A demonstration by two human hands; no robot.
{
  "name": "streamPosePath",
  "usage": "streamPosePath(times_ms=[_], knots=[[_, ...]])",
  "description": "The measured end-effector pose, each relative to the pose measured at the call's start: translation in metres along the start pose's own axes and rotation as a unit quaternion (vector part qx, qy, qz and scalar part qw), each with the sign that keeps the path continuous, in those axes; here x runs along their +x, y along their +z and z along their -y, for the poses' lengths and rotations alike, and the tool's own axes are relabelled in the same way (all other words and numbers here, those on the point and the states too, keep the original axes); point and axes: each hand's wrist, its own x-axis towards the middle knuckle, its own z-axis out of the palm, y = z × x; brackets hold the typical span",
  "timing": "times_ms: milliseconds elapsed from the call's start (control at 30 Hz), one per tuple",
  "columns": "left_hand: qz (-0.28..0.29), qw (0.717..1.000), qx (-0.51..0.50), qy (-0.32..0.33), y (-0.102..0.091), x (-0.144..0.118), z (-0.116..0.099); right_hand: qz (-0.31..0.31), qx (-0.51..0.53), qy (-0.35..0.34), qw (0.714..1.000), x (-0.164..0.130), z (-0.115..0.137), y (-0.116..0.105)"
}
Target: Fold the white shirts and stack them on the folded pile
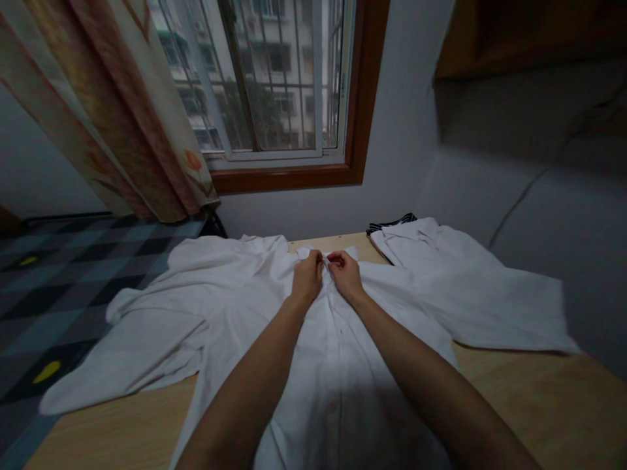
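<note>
So, a white shirt is spread face up on a pale wooden worktop, with its collar end pointed away at the far edge and its button strip run pretty much straight down the middle. The collar area is gripped by both hands: a bit of fabric is pinched between the thumb and fingers of the left hand, and another bit right beside it is pinched by the right hand. Whether a button is held in there can't be made out, it's too small and covered by fingers.

One sleeve is flopped out to the left, kinda rumpled, past the worktop's edge. White cloth is also spread out on the right, and beyond it a black-striped item is partly covered by white fabric.

Further left, a bed is covered in a dark checked pattern with yellow spots. Behind everything, a barred window is framed in brown wood, and its left side is partly hidden by a flowery curtain. A wooden shelf is seen up at the top right.
</note>
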Motion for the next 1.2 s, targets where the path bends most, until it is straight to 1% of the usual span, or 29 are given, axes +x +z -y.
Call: streamPosePath(times_ms=[100,167,267,400,467,567,700,833,1067,1133,1200], knots=[[-0.004,1.000,-0.007,0.002,0.000,-0.001,0.001,0.007,0.019,0.009,1.000,0.001,0.003,-0.001],[-0.006,1.000,-0.017,-0.002,0.000,-0.001,0.000,0.010,0.013,0.007,1.000,0.001,0.006,-0.001],[-0.021,0.998,-0.053,-0.026,0.001,-0.002,-0.003,0.003,-0.023,-0.004,1.000,0.000,0.009,0.000],[-0.040,0.986,-0.147,-0.070,0.002,-0.002,-0.006,-0.020,-0.092,-0.019,0.995,-0.003,0.011,0.003],[-0.049,0.978,-0.186,-0.080,0.003,-0.001,-0.007,-0.026,-0.125,-0.027,0.991,-0.004,0.013,0.004],[-0.060,0.971,-0.215,-0.082,0.004,-0.001,-0.008,-0.033,-0.161,-0.029,0.986,-0.007,0.016,0.005],[-0.070,0.974,-0.202,-0.075,0.007,-0.001,-0.006,-0.028,-0.207,-0.028,0.978,-0.009,0.021,0.004],[-0.069,0.978,-0.190,-0.051,0.009,-0.001,-0.003,-0.032,-0.242,-0.050,0.968,-0.010,0.023,0.005],[-0.085,0.983,-0.160,-0.035,0.010,0.000,-0.003,-0.014,-0.246,-0.077,0.966,-0.011,0.025,0.005],[-0.090,0.982,-0.166,-0.031,0.011,-0.001,-0.004,-0.013,-0.229,-0.072,0.971,-0.009,0.025,0.004],[-0.082,0.979,-0.187,-0.029,0.012,-0.002,-0.004,-0.021,-0.195,-0.053,0.979,-0.006,0.023,0.003]])
